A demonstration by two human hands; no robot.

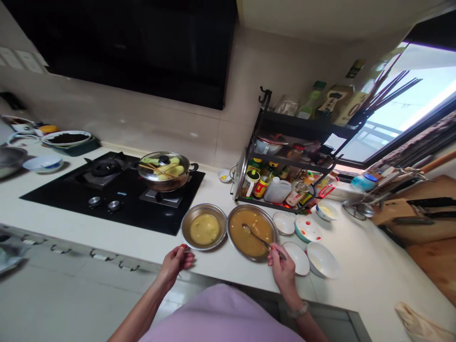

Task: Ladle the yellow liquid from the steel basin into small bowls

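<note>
Two metal bowls sit side by side near the counter's front edge. My right hand (281, 266) is closed on the handle of a spoon (254, 235) whose bowl rests in the brown liquid of the right metal bowl (252, 232). My left hand (176, 261) hovers at the counter edge just below the left metal bowl (204, 226), which holds a yellow mixture. Its fingers are curled together and whether they hold anything is hidden.
A lidded pot (164, 170) with chopsticks stands on the black gas hob (114, 190). Small white bowls (313, 259) and a patterned dish (307, 230) lie to the right. A condiment rack (285, 166) stands behind; a wooden board (420, 213) is far right.
</note>
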